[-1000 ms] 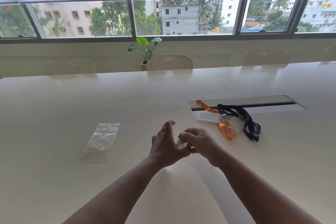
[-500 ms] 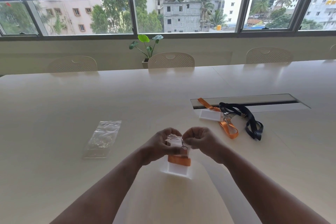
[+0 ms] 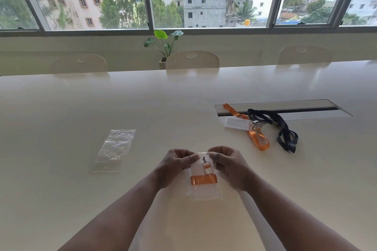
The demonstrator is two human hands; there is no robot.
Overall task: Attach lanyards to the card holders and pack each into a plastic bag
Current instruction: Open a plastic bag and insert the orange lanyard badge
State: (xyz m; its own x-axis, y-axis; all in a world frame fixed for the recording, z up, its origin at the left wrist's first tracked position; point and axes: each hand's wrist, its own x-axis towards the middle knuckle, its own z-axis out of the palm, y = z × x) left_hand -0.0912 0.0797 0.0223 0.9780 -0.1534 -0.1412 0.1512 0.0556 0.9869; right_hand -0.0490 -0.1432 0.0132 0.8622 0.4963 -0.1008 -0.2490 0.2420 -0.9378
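Both hands sit lower and nearer me than half a second ago, and the clear plastic zip bag point(image 3: 204, 177) now hangs full length between them. One second ago it was bunched out of sight between my palms. Inside it I can see the white card holder point(image 3: 201, 169) with the folded orange lanyard point(image 3: 203, 179) across its lower half and the metal clip point(image 3: 204, 159) up near the mouth.

My left hand point(image 3: 175, 164) pinches the bag's top edge at its 9 o'clock corner, and my right hand point(image 3: 228, 164) pinches the 3 o'clock corner, thumb and fingers point(image 3: 213, 156) pressed together on the film. Bag is held above the cream table point(image 3: 61, 199); I can't tell if its bottom edge touches.

My read: contents are in, and this set is at the seal-the-strip stage, near done.

Remaining work:
- At 2 o'clock, well apart: a second white card holder point(image 3: 237, 123) lying over another orange lanyard point(image 3: 258, 138), with a black lanyard point(image 3: 285, 132) just beside it, by the cable slot point(image 3: 306, 109).
- At 10 o'clock: a flat empty clear bag point(image 3: 114, 149), probably for the next set.

No brand, label or readable writing on the bags, holders or lanyards at this resolution.
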